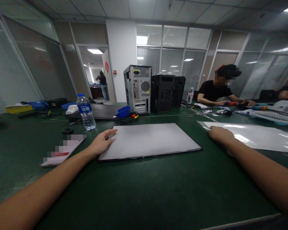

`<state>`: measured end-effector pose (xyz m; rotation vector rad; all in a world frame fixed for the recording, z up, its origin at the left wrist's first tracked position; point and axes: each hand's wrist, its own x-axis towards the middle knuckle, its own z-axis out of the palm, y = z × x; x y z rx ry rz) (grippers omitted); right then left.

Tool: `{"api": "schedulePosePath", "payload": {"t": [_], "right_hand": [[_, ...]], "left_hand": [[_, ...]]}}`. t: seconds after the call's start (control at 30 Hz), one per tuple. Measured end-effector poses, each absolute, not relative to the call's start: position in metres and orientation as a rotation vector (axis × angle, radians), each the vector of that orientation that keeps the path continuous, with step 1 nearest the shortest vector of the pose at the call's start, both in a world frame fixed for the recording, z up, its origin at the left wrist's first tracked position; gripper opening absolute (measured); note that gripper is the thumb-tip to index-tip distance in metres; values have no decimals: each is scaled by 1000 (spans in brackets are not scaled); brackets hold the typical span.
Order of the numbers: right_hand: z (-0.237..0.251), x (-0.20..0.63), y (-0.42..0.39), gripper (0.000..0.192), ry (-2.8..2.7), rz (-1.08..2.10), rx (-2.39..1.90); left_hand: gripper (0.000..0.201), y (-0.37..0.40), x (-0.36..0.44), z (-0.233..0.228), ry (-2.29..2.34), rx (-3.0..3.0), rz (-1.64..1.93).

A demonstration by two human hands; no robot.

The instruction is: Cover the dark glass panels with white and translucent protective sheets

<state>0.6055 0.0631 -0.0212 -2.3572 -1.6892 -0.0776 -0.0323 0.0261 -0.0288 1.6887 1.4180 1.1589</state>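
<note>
The left hand [101, 142] lies flat, fingers spread, on the left edge of a grey panel [148, 140] that rests on the green bench [144, 191]. The right hand [219, 133] rests loosely open on the near corner of a glossy white sheet [259, 135], just right of the panel. Left of the left hand lie a booklet [63, 151] and a water bottle [85, 111]. Beyond the panel stand computer towers [156, 91].
</note>
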Motion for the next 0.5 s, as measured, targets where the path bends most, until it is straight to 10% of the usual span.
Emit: {"api": "schedulePosePath", "payload": {"t": [0.33, 0.5], "right_hand": [[3, 561, 53, 52, -1679, 39, -2272], [11, 531, 48, 65, -1839, 608, -1750]], "left_hand": [[60, 24, -33, -27, 1416, 1760, 1114], [56, 24, -34, -29, 1442, 1782, 1111]]}}
